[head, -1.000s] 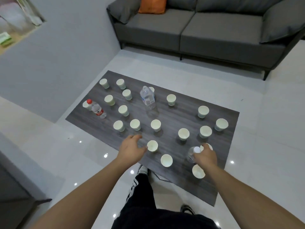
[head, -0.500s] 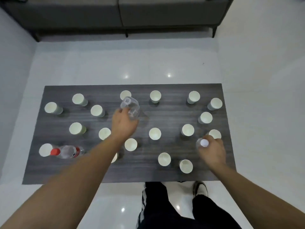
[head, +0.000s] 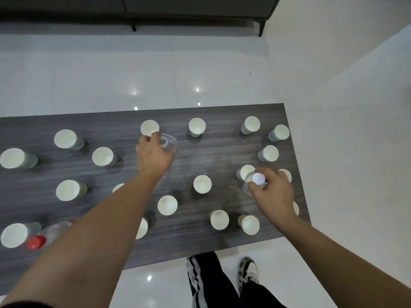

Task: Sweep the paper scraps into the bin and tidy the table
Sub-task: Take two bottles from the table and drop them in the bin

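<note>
A low dark wood-grain table [head: 211,156] carries several upright white paper cups, such as one cup [head: 202,184] at its middle. My left hand [head: 153,155] grips an uncapped clear plastic bottle [head: 169,142] near the table's far middle. My right hand [head: 274,192] grips a clear bottle with a white cap [head: 258,178] at the right side, among the cups. A third clear bottle with a red cap [head: 35,242] lies at the near left, partly hidden by my left forearm. No paper scraps or bin show in this view.
A dark sofa base with legs [head: 262,30] runs along the top edge. Glossy white floor tiles [head: 155,81] surround the table. My legs and shoes [head: 248,270] stand at the table's near edge. A cup [head: 279,132] sits close to the far right corner.
The view has tilted down over the table. My left hand has closed round the uncapped bottle. My right hand keeps its hold on the white-capped bottle.
</note>
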`<action>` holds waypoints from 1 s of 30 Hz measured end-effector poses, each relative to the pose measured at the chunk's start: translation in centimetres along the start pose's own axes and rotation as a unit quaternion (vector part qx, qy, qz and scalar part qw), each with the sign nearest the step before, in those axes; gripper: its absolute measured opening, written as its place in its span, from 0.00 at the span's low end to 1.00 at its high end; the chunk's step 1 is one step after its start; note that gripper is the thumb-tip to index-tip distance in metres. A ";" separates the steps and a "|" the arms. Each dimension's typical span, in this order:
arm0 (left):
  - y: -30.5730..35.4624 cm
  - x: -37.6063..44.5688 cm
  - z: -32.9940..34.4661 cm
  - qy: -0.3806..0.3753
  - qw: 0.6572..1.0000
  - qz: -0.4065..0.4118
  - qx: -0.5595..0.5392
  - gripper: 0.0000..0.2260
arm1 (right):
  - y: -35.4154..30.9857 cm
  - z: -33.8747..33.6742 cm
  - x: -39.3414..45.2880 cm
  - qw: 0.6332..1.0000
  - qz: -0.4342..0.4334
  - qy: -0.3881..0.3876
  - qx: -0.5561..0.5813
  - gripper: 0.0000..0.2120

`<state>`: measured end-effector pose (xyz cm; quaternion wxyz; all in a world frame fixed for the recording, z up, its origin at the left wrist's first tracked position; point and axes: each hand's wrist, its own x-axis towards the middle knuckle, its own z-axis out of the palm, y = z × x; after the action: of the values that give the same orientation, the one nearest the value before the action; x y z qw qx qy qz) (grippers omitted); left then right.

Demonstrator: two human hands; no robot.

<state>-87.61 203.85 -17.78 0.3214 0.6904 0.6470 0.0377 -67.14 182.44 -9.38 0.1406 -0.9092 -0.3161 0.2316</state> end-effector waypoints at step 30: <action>42.3 -41.6 18.3 -0.048 0.886 0.455 0.077 0.13 | 41.8 -24.7 -18.2 0.878 0.186 0.283 0.339 0.12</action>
<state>-48.97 160.27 3.72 0.2451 0.9326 0.2468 0.0968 -45.87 136.27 0.92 0.4781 -0.8746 0.0105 0.0795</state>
